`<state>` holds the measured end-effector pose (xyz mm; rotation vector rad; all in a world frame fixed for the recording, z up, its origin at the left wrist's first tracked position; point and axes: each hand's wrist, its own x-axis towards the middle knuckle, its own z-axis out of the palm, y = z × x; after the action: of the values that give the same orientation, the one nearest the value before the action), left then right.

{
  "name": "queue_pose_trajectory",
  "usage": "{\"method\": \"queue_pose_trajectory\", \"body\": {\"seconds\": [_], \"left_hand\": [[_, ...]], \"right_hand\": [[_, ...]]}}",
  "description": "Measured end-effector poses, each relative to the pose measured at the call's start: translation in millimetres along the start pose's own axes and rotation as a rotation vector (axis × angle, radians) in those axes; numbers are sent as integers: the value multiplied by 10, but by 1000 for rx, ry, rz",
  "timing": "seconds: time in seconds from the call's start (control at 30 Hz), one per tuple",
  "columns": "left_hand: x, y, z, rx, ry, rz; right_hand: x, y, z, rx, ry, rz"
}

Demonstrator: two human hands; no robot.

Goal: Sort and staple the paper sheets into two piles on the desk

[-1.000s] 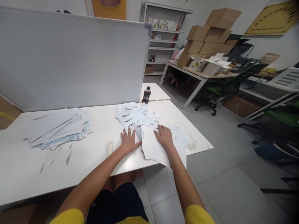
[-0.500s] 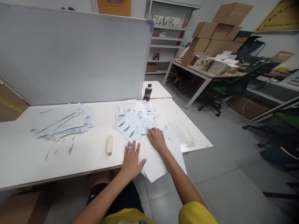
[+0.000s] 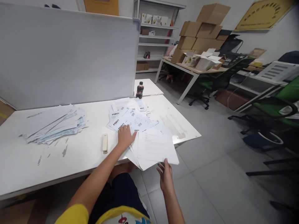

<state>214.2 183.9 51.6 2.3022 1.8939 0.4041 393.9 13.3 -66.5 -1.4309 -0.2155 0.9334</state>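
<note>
- White sheets (image 3: 157,147) fill the space between the two hands in the head view. They lie right of the left hand (image 3: 126,137) and just past the fingertips of the right hand (image 3: 166,177).
- The sheets hang over the near edge of the desk (image 3: 77,158). Their near side runs across, from below the left hand to the right hand's tips. I can't tell which side is longer.
- The left hand rests on the blue-white printed papers (image 3: 137,121), fingers a bit bent and not wrapped around anything. Its thumb is by the left edge of the sheets.
- The right hand is off the desk's edge, thumb up, fingers curled, at the sheets' near right corner. I can't tell if it pinches them.
- Both hands are close, one on each side.
- Left of the left hand is a cream stapler-like thing (image 3: 105,143); farther left is another paper pile (image 3: 58,126).
</note>
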Motion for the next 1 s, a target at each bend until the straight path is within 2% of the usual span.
{"method": "queue_pose_trajectory", "body": {"seconds": [0.07,0.17,0.23,0.3,0.43,0.57,0.67,0.8,0.9,1.0], "left_hand": [[227,51,-27,17,-114,-61],[448,139,-38,18,-291,-75],[513,184,-45,6,-357,-64],[529,211,-55,-14,-386,-37],[473,249,-51,-111,-427,35],[373,292,-11,-225,-444,131],[335,277,7,-294,-457,154],[370,161,6,-358,-552,142],[403,60,-46,-390,-623,152],[393,26,-251,-537,-580,219]], "right_hand": [[50,-93,156,20,-42,-48],[317,-421,292,-39,37,-138],[476,-606,247,-56,38,-87],[540,-707,146,-58,-44,-14],[395,-690,71,-4,-183,38],[108,-522,267,165,-296,75],[-74,-385,405,280,-306,135],[-242,-311,472,332,-265,163],[-273,-403,516,324,-217,94],[-176,-696,591,293,-222,-63]]}}
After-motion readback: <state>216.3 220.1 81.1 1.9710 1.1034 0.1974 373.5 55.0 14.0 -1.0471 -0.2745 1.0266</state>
